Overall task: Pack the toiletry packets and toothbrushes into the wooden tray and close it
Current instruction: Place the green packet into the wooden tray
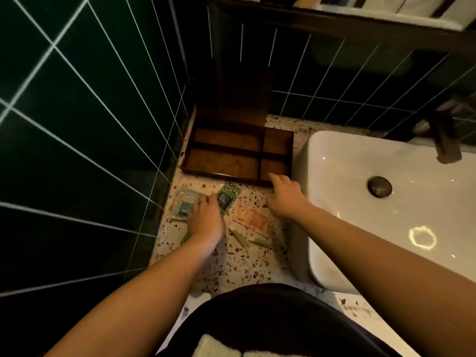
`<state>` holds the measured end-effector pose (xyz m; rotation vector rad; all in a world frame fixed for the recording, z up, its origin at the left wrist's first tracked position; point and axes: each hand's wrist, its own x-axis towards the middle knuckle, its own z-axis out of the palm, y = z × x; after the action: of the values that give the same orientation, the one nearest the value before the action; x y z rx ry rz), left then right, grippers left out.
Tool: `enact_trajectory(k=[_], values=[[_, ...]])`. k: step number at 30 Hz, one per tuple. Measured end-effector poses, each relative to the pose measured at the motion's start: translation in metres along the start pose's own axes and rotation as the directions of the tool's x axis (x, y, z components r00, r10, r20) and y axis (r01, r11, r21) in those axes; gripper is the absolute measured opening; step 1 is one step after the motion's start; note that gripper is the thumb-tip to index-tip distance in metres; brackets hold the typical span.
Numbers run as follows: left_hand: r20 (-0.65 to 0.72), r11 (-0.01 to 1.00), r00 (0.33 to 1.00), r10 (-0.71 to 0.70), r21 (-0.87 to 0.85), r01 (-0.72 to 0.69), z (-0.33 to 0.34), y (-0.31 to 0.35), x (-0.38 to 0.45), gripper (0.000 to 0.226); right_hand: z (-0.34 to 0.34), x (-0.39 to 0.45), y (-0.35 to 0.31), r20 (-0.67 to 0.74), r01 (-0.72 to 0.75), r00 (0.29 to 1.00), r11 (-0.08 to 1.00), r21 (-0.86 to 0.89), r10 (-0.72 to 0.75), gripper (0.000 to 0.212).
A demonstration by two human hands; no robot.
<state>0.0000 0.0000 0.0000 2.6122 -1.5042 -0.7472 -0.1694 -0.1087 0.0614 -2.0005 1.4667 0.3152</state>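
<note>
Now the wooden tray (233, 155) sits open on the terrazzo counter (239, 266), pushed into the corner of the dark green tiled wall (77, 124), its lid (243, 96) standing upright against the tiles behind it. Four compartments show inside, two long and two short, all bare. Just in front of it lie three packets: a pale blue packet (184, 204), a green packet (228, 197) and an orange packet (255, 219). Nearer still lie two thin toothbrushes (247, 240), blurred. The left hand (206, 220) rests palm down across the blue and green packets, fingers pressed onto them; whether it pinches either, I cannot tell. The right hand (284, 197) hovers loosely spread, empty, forefinger at the tray's front rim. A white basin (386, 202) stands just right of the tray, with a dark tap (445, 140) above it.
</note>
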Motion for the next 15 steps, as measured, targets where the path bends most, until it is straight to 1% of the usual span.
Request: enact_trajectory(k=[4,9,10,12,15], values=[[0.018,0.997,0.999,-0.032,0.065,0.031,0.001,0.000,0.011,0.050,-0.004,0.016,0.001,0.050,-0.040,0.998,0.992,-0.119,0.047,0.076],[0.092,0.997,0.993,-0.078,0.017,0.076,-0.005,0.001,0.021,0.040,0.001,0.026,-0.001,0.090,-0.072,0.992,0.977,-0.201,0.092,0.074],[0.106,0.997,0.992,-0.074,0.019,0.072,-0.006,0.001,0.021,0.041,0.003,0.026,-0.001,0.097,-0.079,0.990,0.975,-0.207,0.101,0.074],[0.142,0.998,0.988,-0.061,0.017,0.059,-0.009,0.001,0.018,0.050,0.005,0.026,-0.001,0.102,-0.078,0.989,0.972,-0.223,0.103,0.073],[0.199,0.996,0.978,-0.056,-0.062,0.070,-0.015,0.002,0.013,0.061,0.007,0.025,0.002,0.090,-0.060,0.993,0.971,-0.231,0.083,0.070]])
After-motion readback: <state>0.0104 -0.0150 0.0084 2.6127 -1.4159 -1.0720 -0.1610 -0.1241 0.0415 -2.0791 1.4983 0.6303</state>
